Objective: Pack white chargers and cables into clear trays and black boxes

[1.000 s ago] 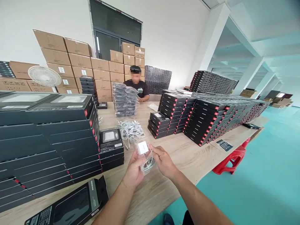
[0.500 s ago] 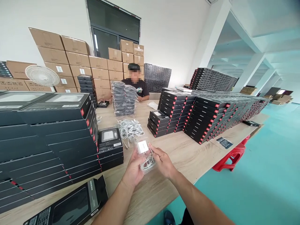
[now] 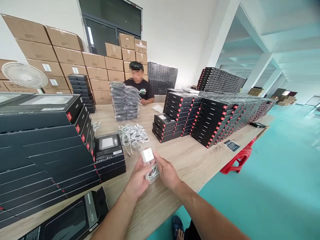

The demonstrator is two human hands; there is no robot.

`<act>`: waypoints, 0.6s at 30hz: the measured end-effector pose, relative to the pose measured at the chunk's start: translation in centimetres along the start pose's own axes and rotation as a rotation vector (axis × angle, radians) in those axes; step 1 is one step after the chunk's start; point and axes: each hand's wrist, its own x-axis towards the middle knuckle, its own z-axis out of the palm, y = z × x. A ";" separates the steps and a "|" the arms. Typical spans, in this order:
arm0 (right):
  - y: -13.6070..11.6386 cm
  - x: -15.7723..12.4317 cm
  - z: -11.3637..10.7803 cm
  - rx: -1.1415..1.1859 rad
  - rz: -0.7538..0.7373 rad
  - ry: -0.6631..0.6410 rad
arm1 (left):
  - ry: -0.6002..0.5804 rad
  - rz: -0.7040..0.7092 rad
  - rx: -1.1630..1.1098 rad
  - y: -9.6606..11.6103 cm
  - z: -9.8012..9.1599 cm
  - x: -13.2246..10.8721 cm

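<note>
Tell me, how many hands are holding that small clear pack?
2. The left hand holds the pack from its left side and beneath; the right hand holds its right side. The co-worker's hand rests far across the table.

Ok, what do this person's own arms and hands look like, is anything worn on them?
Both forearms are bare down to the frame's bottom edge, with no sleeve in view. The left hand and right hand have no gloves, and neither wrist shows a watch or band. The fingers are too small to tell whether there are rings.
</note>
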 end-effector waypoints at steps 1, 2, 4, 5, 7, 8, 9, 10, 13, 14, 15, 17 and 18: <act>-0.1 0.0 0.0 -0.011 -0.012 0.007 | -0.004 -0.008 -0.001 0.2 0.0 0.0; -0.4 0.0 -0.1 -0.013 -0.040 0.019 | -0.016 -0.014 -0.007 0.4 -0.1 -0.1; -1.0 0.1 -0.7 0.048 -0.103 0.032 | -0.060 -0.017 -0.027 1.0 -0.1 -0.1; -1.3 0.1 -1.1 0.114 -0.113 0.043 | -0.085 -0.017 -0.037 1.2 -0.1 -0.1; -1.9 -0.2 -2.0 0.293 -0.043 0.071 | -0.113 -0.017 -0.055 1.6 0.0 -0.1; -2.0 -0.3 -2.4 0.391 0.041 0.074 | -0.117 -0.020 -0.059 1.7 0.1 -0.1; -2.2 -0.6 -2.7 0.485 0.142 0.063 | -0.119 -0.026 -0.061 1.7 0.1 -0.1; -2.3 -0.8 -3.0 0.570 0.240 0.041 | -0.121 -0.030 -0.062 1.7 0.2 -0.2; -2.8 -1.4 -3.6 0.704 0.379 -0.083 | -0.137 -0.038 -0.055 1.6 0.4 -0.2; -3.0 -1.5 -3.8 0.720 0.380 -0.121 | -0.138 -0.040 -0.050 1.6 0.4 -0.2; -3.3 -1.6 -3.9 0.732 0.375 -0.151 | -0.138 -0.041 -0.041 1.6 0.5 -0.2; -3.8 -1.6 -4.2 0.752 0.372 -0.192 | -0.132 -0.043 -0.021 1.6 0.6 -0.2; -4.0 -1.6 -4.3 0.757 0.370 -0.202 | -0.129 -0.046 -0.015 1.7 0.6 -0.2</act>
